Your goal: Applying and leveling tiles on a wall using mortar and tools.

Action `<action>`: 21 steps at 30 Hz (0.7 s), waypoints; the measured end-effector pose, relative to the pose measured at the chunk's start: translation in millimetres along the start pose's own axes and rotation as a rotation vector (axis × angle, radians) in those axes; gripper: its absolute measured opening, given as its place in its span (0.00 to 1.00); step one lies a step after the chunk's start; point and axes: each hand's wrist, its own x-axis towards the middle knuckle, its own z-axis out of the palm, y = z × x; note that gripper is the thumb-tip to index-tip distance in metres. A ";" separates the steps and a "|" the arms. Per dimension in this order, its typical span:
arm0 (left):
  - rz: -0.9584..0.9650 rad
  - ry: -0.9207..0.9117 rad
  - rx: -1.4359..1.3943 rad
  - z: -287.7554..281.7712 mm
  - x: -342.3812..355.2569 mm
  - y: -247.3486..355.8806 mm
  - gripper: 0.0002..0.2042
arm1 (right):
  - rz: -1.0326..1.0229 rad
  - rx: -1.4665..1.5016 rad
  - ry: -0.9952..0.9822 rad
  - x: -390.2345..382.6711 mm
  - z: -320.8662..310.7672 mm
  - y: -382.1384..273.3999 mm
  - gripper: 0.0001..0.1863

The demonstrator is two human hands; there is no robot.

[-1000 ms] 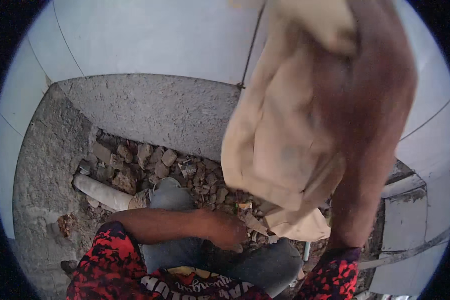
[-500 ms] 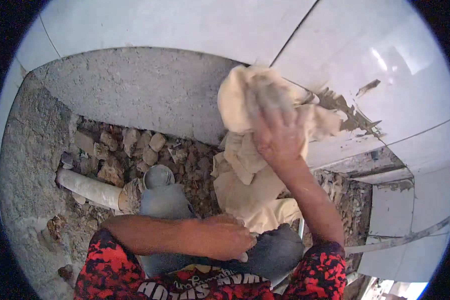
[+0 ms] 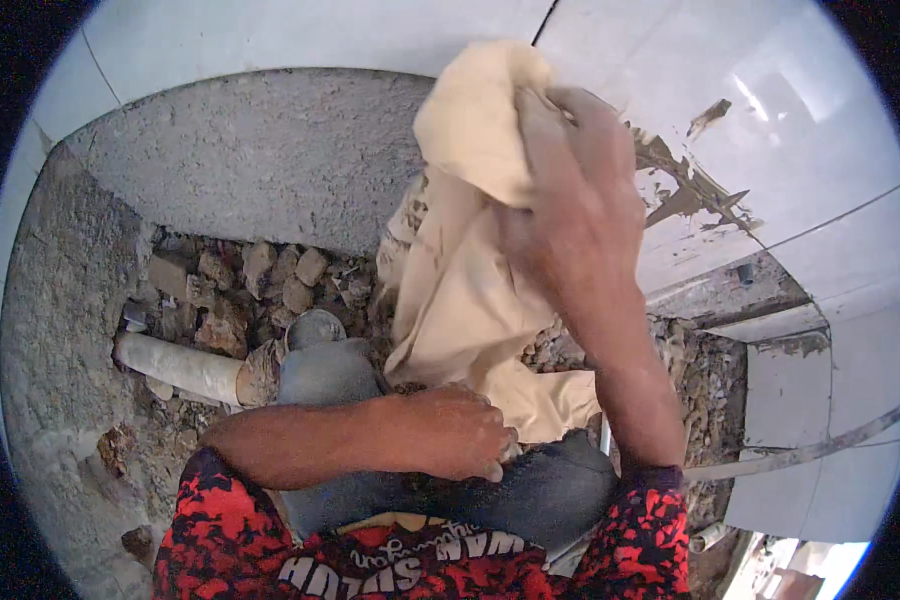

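My right hand (image 3: 570,200) is raised against the white tiled wall (image 3: 790,120) and grips a bunched cream cloth (image 3: 470,270). The cloth's loose end hangs down toward my lap. Grey mortar smears (image 3: 690,180) mark the tile just right of that hand. My left hand (image 3: 450,435) rests palm down, fingers loosely together, across my knee in dark grey trousers (image 3: 530,490) and holds nothing.
A rough grey cement wall section (image 3: 260,160) stands to the left. Below it lies rubble of broken stones (image 3: 240,290) with a pale pipe (image 3: 175,365) running through. A recess in the tiles (image 3: 730,290) opens at the right, with more rubble under it.
My right hand with the cloth has dropped away from the camera to the tiled wall and shifted a little left over the mortar smears. The left hand has stayed on my knee.
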 end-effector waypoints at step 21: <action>-0.081 -0.088 0.096 -17.0 5.8 -12.1 0.22 | -0.056 0.165 -0.861 -156.2 31.1 90.8 0.14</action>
